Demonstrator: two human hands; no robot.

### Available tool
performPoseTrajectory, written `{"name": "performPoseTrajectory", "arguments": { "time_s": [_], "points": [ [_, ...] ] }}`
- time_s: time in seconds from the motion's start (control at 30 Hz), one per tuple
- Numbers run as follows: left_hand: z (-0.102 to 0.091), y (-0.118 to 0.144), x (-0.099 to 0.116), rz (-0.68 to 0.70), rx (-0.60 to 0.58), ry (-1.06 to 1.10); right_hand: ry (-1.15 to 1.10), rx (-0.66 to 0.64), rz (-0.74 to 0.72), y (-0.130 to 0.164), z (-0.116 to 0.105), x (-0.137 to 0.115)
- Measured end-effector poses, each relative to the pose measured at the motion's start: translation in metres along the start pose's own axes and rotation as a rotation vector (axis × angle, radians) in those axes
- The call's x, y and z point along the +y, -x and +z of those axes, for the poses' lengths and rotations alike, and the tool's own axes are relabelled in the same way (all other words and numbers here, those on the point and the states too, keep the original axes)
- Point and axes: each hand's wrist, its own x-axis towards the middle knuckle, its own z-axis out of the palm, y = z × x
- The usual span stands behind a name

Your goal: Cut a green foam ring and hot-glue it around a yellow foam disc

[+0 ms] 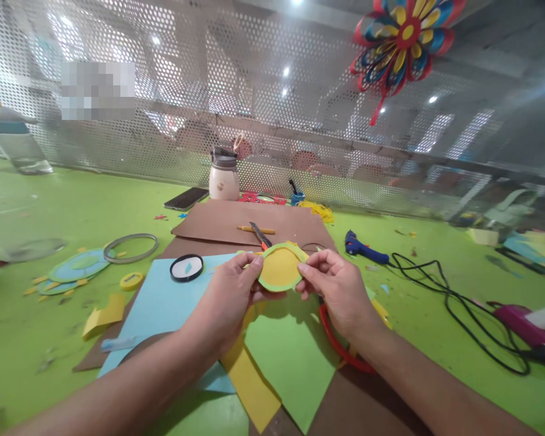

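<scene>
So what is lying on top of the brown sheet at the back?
On the brown sheet lie a pencil and a knife. The paper disc, held by both hands, covers the knife's near end.

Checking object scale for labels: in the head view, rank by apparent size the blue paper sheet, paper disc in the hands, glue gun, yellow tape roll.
1. blue paper sheet
2. paper disc, held between left hand and right hand
3. glue gun, close to the disc and farther from the camera, so unsure
4. yellow tape roll
</scene>
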Motion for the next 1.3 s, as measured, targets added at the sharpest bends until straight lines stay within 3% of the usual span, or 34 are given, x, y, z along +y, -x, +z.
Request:
{"name": "performPoseTrajectory", "arguments": {
  "time_s": [0.33, 0.53, 1.0, 1.17, 1.3],
  "points": [
    [-0.001, -0.002, -0.001, 0.014, 0.072, -0.039, 0.016, -0.067, 0.005, -0.001, -0.003, -0.008],
    [0.002, 0.0, -0.001, 0.012, 0.016, -0.065, 0.143, -0.15, 0.012, -0.004, -0.009, -0.014],
    [0.004, 0.004, 0.001, -0.019, -0.012, -0.052, 0.188, -0.121, 0.026, -0.001, -0.007, -0.023],
    [0.002, 0.006, 0.005, 0.021, -0.005, -0.115, 0.194, -0.143, 0.021, 0.0, -0.007, -0.022],
    [0.004, 0.007, 0.009, -0.025, 0.023, -0.141, 0.207, -0.172, 0.016, 0.001, -0.006, -0.02]
  ]
}}
